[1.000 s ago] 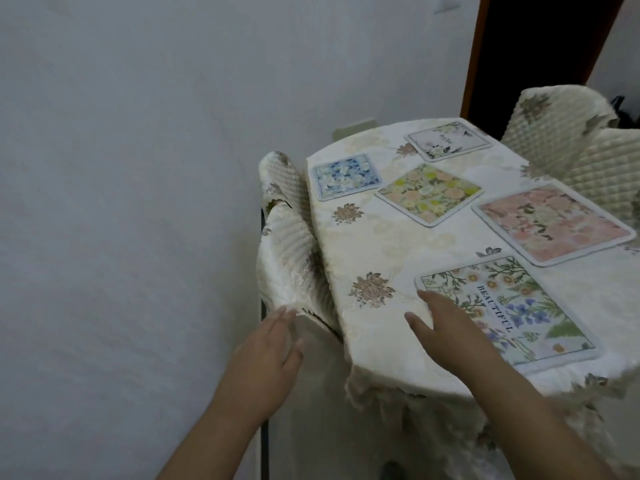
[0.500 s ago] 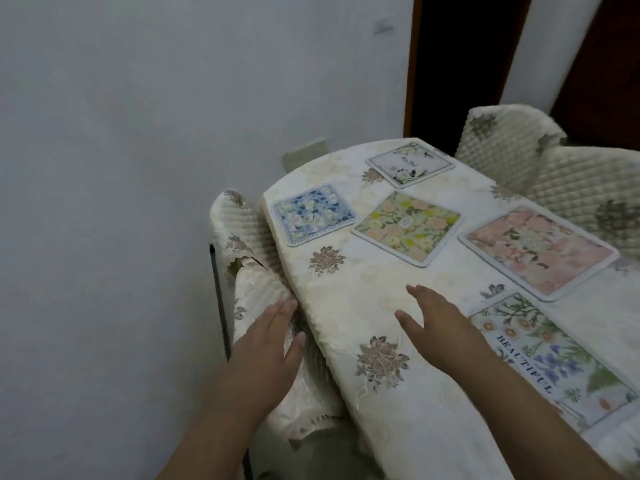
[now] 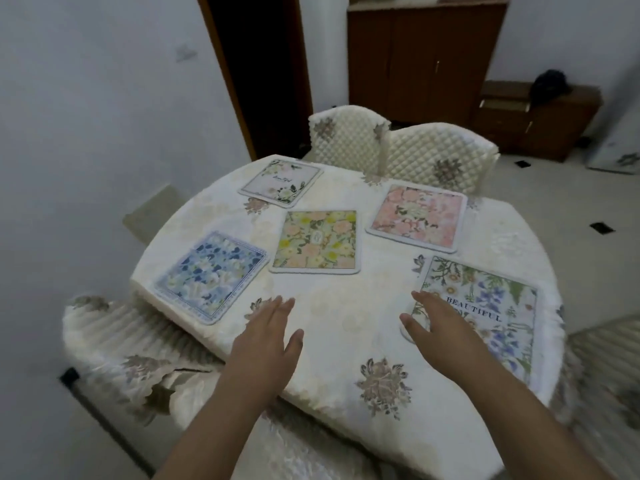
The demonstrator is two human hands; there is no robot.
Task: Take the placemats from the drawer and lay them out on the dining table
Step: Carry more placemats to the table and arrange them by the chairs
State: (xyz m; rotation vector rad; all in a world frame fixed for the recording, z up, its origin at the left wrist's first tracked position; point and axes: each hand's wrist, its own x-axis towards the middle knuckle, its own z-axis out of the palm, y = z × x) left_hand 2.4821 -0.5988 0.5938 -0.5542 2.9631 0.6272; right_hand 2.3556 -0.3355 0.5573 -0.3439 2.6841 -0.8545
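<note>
Both hands are seen stretched over the dining table [image 3: 346, 341] in the lower half of the frame, fingers extended and nothing grasped. The left hand [image 3: 268, 344] is held flat above the cream floral tablecloth [image 3: 349, 306] at lower centre; whether it touches the cloth cannot be told. The right hand [image 3: 440, 332] is laid over the near left corner of the white placemat with blue and green flowers [image 3: 491, 306] at right of centre, on which the word "BEAUTIFUL" is printed in dark capitals.

Four more placemats are spread flat on the table, each apart from the others: a blue floral placemat [image 3: 211, 275] at left of centre near the table edge, a yellow and peach placemat [image 3: 317, 242] in the middle, a pink placemat [image 3: 419, 216] to the upper right of it, and a pale placemat with a green wreath [image 3: 280, 181] at the far edge, whose script lettering is too small to be read.

Quilted chair backs [image 3: 398, 147] are seen beyond the table, and a wooden cabinet [image 3: 426, 57] stands at the upper right.

Compared with half a second earlier, the left hand is now shown over the tablecloth instead of beside the chair cover, the right hand is now on the "BEAUTIFUL" mat, and the whole table is taken in by the view.
</note>
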